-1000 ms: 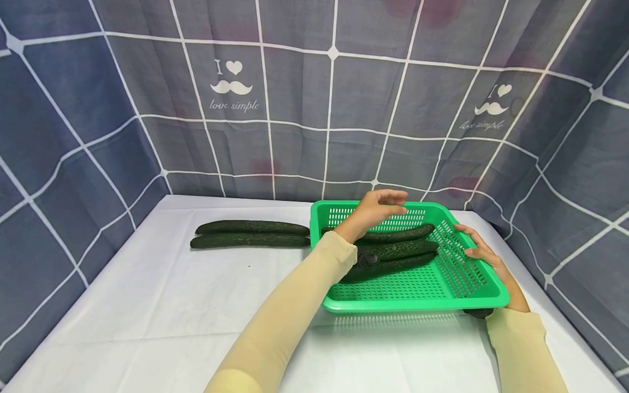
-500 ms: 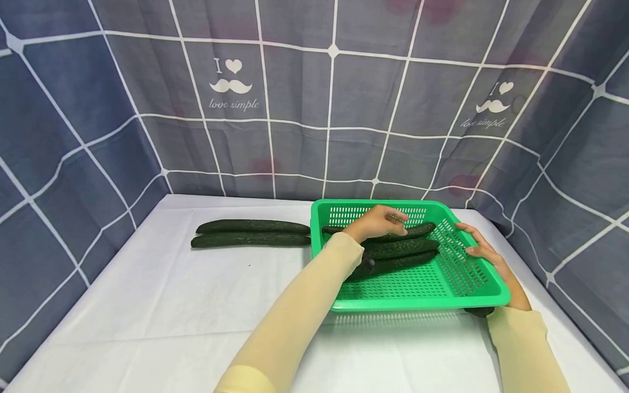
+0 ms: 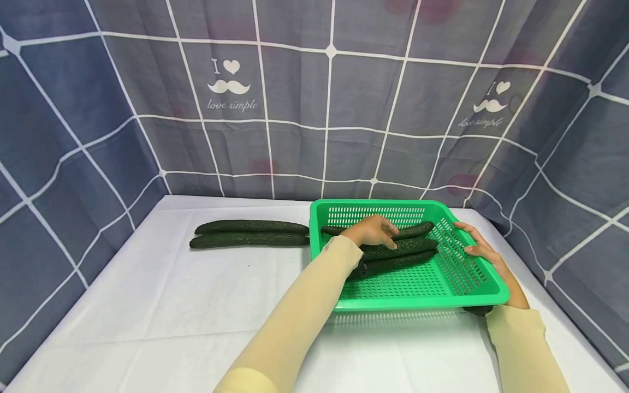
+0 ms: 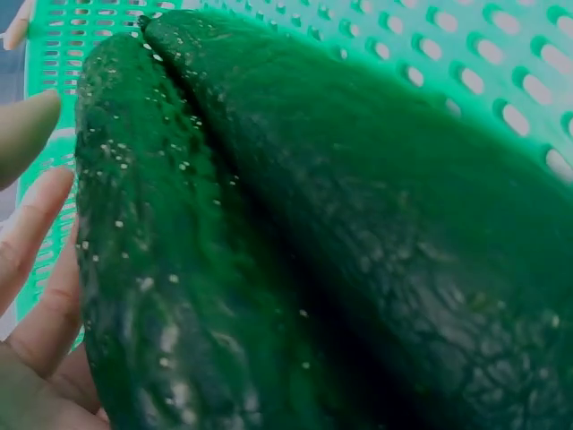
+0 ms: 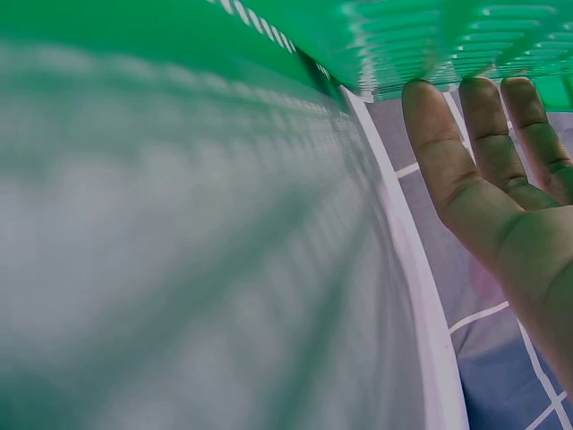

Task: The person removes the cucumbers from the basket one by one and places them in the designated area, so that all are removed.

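A green plastic basket (image 3: pixel 417 302) stands on the right of the white table with three dark green cucumbers (image 3: pixel 422 244) lying lengthwise in it. My left hand (image 3: pixel 372 230) reaches over its left side, above the far and middle cucumbers, fingers bent slightly downward. In the left wrist view, the spread fingers (image 4: pixel 52 309) lie beside a bumpy cucumber (image 4: pixel 170 269), with a second cucumber (image 4: pixel 403 206) alongside. My right hand (image 3: pixel 484 254) holds the basket's right rim, thumb over the edge. Its fingers (image 5: pixel 439 143) touch the wall from outside in the right wrist view.
Two more cucumbers (image 3: pixel 250 233) lie side by side on the white tablecloth (image 3: pixel 162 305), left of the basket. A grey-blue checked curtain (image 3: pixel 295 147) encloses the table at the back and both sides.
My left hand has come down from above the basket's far part toward the cucumbers and slightly nearer. The right hand and the basket have stayed in place.
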{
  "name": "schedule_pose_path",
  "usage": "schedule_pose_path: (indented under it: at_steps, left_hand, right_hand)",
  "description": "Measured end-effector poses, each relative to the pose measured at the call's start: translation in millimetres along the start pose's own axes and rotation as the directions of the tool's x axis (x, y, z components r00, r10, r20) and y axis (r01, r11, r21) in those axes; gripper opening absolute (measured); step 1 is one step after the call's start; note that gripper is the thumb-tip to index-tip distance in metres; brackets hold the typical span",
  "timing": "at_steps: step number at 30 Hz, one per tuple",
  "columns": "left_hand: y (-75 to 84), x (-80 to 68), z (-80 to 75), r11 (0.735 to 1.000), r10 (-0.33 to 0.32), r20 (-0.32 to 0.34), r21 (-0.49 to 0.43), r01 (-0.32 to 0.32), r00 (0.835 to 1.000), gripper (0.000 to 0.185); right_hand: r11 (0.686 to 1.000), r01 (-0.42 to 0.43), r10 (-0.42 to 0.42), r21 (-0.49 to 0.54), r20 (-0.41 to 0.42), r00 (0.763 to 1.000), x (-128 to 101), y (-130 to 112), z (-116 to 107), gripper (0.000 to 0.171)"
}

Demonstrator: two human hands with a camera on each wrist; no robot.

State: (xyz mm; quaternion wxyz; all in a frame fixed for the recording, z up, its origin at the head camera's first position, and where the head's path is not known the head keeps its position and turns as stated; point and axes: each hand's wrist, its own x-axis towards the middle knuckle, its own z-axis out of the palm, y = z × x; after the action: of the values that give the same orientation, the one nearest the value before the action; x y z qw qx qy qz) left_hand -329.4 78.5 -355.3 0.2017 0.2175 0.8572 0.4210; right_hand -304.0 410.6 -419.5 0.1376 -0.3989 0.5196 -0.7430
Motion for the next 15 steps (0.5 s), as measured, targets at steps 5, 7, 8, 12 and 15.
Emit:
schedule_pose_path:
  at_steps: [5,7,8,12,15]
  left_hand:
    - [-3.2,3.7,0.3,0.997,-0.037,0.025,0.062,0.036,0.999,0.040]
    - [-3.5,3.8,1.1,0.995,-0.051,0.032,0.085,0.048,0.998,0.042]
    - [-3.2,3.5,1.4,0.994,-0.059,0.035,0.099,0.055,0.998,0.043]
    - [-1.4,0.7,2.1,0.985,-0.069,0.050,0.160,0.061,0.996,0.046]
    - [-1.2,-0.1,1.8,0.977,-0.072,0.061,0.205,0.058,0.996,0.049]
  right_hand:
    - [1.000,0.000,0.000,-0.015,-0.009,1.000,0.3,-0.5,4.0,0.080]
    - [1.000,-0.013,0.013,0.005,-0.007,1.000,-0.8,-1.0,6.0,0.080]
    - [1.000,-0.015,0.015,0.001,-0.006,1.000,-1.1,-0.9,6.3,0.080]
    - [1.000,-0.018,0.018,-0.008,-0.023,1.000,-1.5,-1.1,5.4,0.079]
    - [1.000,-0.015,0.016,0.006,-0.030,0.999,-1.1,-0.4,2.7,0.078]
